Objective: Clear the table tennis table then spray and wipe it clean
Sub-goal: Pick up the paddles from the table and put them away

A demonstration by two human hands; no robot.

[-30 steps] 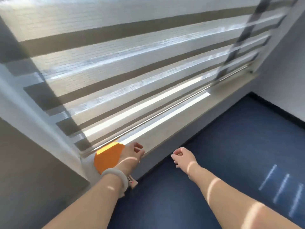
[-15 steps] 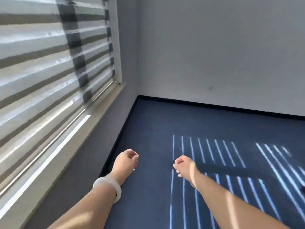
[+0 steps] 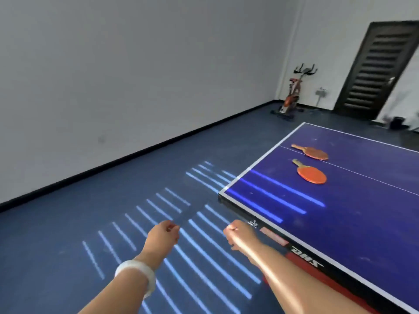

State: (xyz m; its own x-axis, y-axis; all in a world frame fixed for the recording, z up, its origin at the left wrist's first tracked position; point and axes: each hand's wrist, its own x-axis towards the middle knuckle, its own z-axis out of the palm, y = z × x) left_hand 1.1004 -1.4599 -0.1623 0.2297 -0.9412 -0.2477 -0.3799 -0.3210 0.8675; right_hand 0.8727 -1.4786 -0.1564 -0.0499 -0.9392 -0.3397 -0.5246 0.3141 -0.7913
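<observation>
Since the frame one second back, the view is swinging away from the window ledge where the left hand was resting at an orange paddle; that paddle and ledge are no longer showing, and the table tennis table (image 3: 353,225) is now coming into sight on the right. Two paddles are lying on its blue surface: the near paddle (image 3: 311,174) and the far paddle (image 3: 314,152), well apart from both hands, ahead and to the right. Each paddle's long axis is running from a handle at upper left to a blade at lower right. The right hand (image 3: 237,235) is hanging just beside the table's near edge and is judged the nearer for a reach. The left hand (image 3: 162,236), with a pale bangle (image 3: 136,276) on its wrist, is hovering over the floor (image 3: 90,211). Both hands are showing loosely curled fingers and are holding nothing. Clearing is judged unfinished; no spray or cloth is showing.
</observation>
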